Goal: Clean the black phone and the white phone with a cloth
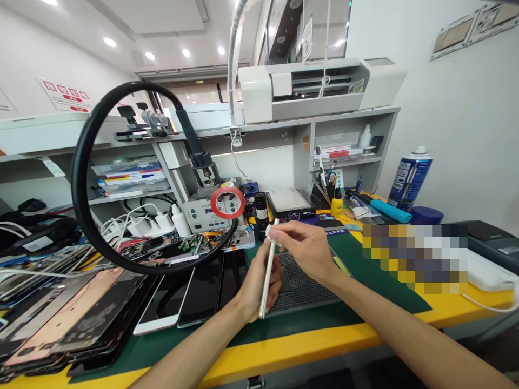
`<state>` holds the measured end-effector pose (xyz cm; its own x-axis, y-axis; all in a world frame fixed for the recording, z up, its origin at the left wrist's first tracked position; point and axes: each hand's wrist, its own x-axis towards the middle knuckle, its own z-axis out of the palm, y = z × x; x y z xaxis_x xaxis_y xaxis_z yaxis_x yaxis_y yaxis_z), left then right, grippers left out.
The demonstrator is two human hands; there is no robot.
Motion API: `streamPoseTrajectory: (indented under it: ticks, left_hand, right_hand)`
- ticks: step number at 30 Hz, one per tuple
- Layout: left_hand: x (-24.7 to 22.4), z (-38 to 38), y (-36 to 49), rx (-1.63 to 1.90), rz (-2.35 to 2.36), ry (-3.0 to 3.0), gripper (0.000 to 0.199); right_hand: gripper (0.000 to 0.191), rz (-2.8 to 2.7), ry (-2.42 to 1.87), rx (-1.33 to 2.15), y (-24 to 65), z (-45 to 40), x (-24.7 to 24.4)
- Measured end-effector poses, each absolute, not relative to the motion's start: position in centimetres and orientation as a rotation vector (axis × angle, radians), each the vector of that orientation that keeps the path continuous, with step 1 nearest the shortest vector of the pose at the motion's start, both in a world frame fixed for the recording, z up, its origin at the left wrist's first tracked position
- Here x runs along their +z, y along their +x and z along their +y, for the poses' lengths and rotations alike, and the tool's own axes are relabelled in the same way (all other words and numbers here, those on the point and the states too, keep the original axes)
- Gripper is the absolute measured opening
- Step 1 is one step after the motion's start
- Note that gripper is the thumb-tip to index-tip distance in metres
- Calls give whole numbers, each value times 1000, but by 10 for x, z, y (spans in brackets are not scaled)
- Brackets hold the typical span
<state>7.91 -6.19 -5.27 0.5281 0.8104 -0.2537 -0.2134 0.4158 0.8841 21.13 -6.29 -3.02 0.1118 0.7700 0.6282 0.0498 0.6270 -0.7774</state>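
Observation:
A slim phone (267, 281) with a pale metal edge is held upright, edge toward the camera, above the front of the green mat (300, 319). My left hand (257, 286) is wrapped round it, fingers on the far side and thumb near the top. My right hand (308, 248) pinches a small white piece (272, 234), perhaps tissue, against the phone's upper end. Beneath the hands is a dark perforated pad (312, 289). Just left of them lie dark-screened phones (203, 292) and a white-framed phone (164, 302).
Stacked phone panels (60, 324) cover the left side. A thick black hose (77, 178) loops over the bench near a station with red tape (214, 202). Behind stand a black cylinder (260, 208) and a yellow bottle (337, 204). A blue spray can (409, 178) stands at right.

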Motion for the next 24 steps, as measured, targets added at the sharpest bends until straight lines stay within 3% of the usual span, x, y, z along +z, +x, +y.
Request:
streamPoseTrajectory:
  ticks: [18,24]
  left_hand:
    - [-48,-65,79,654,753,879,55]
    - [-51,-59,74,705,615,862,49]
  right_hand:
    - [24,-1226,-880,481,220,-58,-19]
    - [36,-1015,-1059,482,239,-34,-28]
